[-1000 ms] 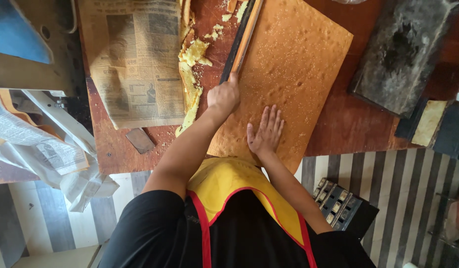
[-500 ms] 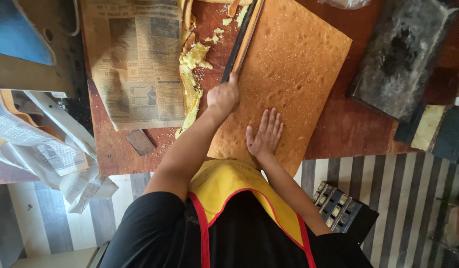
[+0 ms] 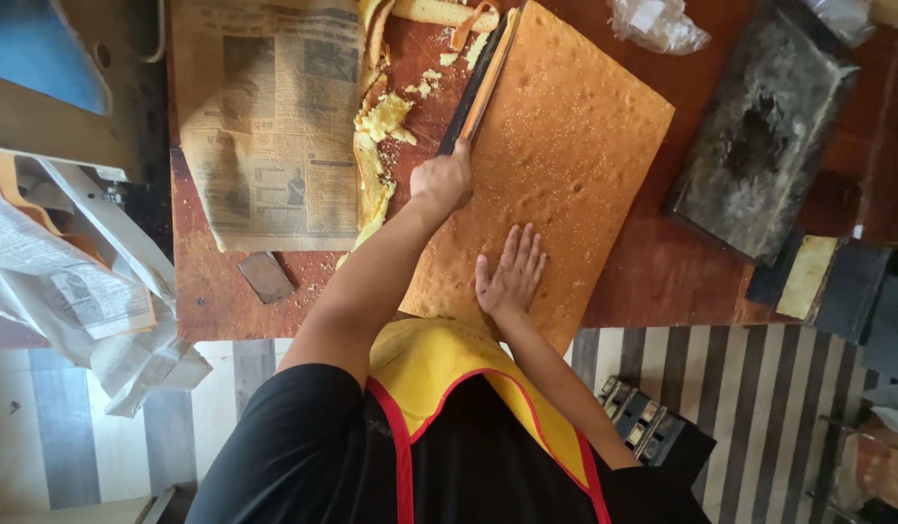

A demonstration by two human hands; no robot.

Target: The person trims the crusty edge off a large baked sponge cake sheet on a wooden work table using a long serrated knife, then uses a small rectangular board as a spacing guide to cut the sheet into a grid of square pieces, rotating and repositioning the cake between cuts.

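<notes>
On a red-brown table (image 3: 662, 272), a large sponge sheet (image 3: 565, 165) is laid flat. A long knife (image 3: 478, 82) is gripped by the left hand (image 3: 444, 180), fingers clamped on the handle, blade along the sheet's left edge. The right hand (image 3: 510, 275) is pressed flat on the sheet, fingers spread. Trimmings (image 3: 381, 146) and newspaper (image 3: 269, 116) are seen alongside.

The knife's handle was buried inside the closed left hand (image 3: 443, 180), and the blade (image 3: 476, 85) ran out of view at the top edge, where the sponge sheet's (image 3: 565, 165) far corner was also cut off. The newspaper (image 3: 269, 116), the trimmed crust strips (image 3: 376, 146) and a clear plastic bag (image 3: 657, 24) were likewise cropped at the top, the newspaper's print too small to read. The flat right hand (image 3: 510, 277) covered part of the sponge, and the dark baking tray's (image 3: 759, 136) far end was cropped.
</notes>
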